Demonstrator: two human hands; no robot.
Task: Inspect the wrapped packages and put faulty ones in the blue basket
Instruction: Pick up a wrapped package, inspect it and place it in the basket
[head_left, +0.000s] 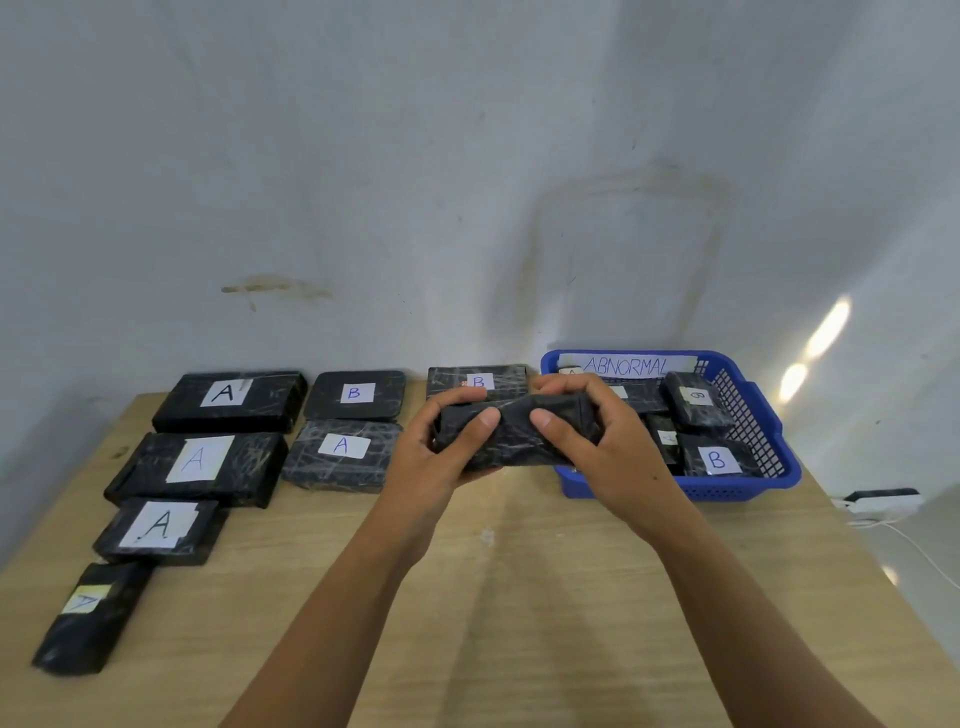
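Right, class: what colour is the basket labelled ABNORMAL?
The basket is blue, clearest in the head view.

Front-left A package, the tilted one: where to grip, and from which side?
Probably from above, pinching across its narrow width near mid-length. The front-left A package lies flat and long. Both long sides look free, while its far end is crowded by the next A package.

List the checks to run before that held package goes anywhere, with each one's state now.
1. Grip: left hand and right hand both hold the black package above the table: ok.
2. Its label facing the camera: not ok, none shows.
3. Fault in the wrapping: cannot tell.
4. Blue basket open and next to the right hand: ok.
5. Free room among the packages in the basket: cannot tell.
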